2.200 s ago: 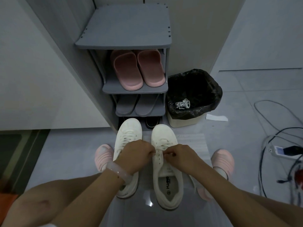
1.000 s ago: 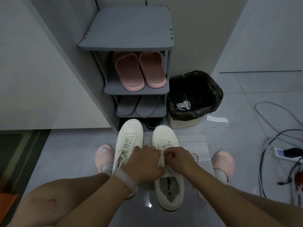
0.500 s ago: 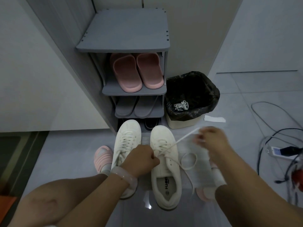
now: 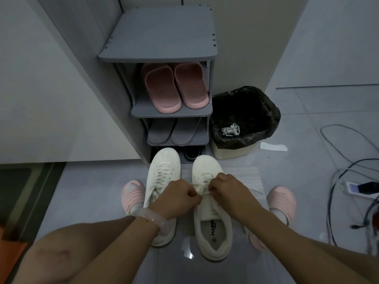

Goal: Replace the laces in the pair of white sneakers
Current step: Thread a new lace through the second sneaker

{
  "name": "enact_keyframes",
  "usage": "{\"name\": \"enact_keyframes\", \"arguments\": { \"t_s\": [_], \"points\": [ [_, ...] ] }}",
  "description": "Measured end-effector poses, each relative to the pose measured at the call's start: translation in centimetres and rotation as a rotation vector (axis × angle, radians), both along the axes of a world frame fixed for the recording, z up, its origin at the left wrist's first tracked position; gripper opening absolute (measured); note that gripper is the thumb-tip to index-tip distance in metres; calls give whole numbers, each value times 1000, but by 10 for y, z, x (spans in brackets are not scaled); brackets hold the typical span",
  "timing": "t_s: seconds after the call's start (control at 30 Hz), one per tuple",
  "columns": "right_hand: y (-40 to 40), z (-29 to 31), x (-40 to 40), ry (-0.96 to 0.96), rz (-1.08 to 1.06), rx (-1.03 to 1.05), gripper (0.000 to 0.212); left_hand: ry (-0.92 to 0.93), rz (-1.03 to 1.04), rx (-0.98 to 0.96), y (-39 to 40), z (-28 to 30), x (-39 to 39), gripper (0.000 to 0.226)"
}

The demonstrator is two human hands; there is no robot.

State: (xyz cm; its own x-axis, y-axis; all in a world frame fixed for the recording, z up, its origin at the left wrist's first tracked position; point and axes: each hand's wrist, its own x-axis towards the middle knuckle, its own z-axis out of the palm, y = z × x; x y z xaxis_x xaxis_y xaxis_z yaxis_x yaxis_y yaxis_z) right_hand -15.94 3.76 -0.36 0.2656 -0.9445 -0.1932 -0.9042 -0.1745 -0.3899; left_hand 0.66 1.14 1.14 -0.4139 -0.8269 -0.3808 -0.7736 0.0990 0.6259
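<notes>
Two white sneakers stand side by side on the grey floor, toes pointing away from me. The left sneaker (image 4: 163,177) is laced along its whole front. The right sneaker (image 4: 211,218) has a white lace (image 4: 202,189) across its eyelets. My left hand (image 4: 178,198) and my right hand (image 4: 227,190) meet over the middle of the right sneaker, both with curled fingers pinching the lace. A lace end (image 4: 256,191) trails to the right behind my right wrist. The eyelets under my hands are hidden.
A grey shoe rack (image 4: 164,56) with pink slippers (image 4: 176,87) and grey slippers stands just beyond the sneakers. Right of it is a bin with a black bag (image 4: 244,119) holding a bundle of old white laces (image 4: 230,129). Cables and a power strip (image 4: 356,187) lie at right.
Half a second ago my right hand was out to the right, pulling the lace through. It has come back to the right sneaker beside my left hand, which stayed in place.
</notes>
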Motion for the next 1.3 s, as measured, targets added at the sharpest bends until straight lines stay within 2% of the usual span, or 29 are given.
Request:
{"name": "enact_keyframes", "arguments": {
  "t_s": [0.27,0.37,0.43,0.6,0.7,0.8,0.9,0.93,0.97,1.0,1.07,1.1,1.2,1.3],
  "points": [
    [-2,5,3,101,17,78,19,98,83,93,1,-5,1,23],
    [-3,13,-1,-88,-118,219,5,117,103,107,2,-5,2,27],
    [-2,18,-3,-190,-148,247,10,125,109,124,2,-4,1,31],
    [-4,18,-1,-222,-161,101,11,101,93,108,3,-3,1,31],
    [-5,16,-1,-426,-225,138,10,92,95,99,4,-3,0,33],
    [-12,21,-11,-644,-388,142,21,97,106,111,3,-2,1,38],
    [-27,30,-52,-740,-768,-75,26,127,121,148,3,-3,2,39],
    [-29,34,-68,-692,-893,-152,22,133,124,156,2,-3,2,38],
    [-29,36,-80,-567,-962,-200,17,137,126,165,2,-4,2,34],
    [-28,36,-85,-357,-949,-213,14,138,128,173,2,-4,2,30],
    [-22,30,-76,37,-697,-215,24,143,133,191,1,-5,2,25],
    [-18,23,-63,129,-511,-196,31,150,140,205,1,-5,2,24],
    [-6,1,-23,151,-96,-65,39,148,145,208,2,-5,2,28],
    [-2,-10,-11,242,-3,-89,29,132,128,173,1,-7,2,31]
  ]
}}
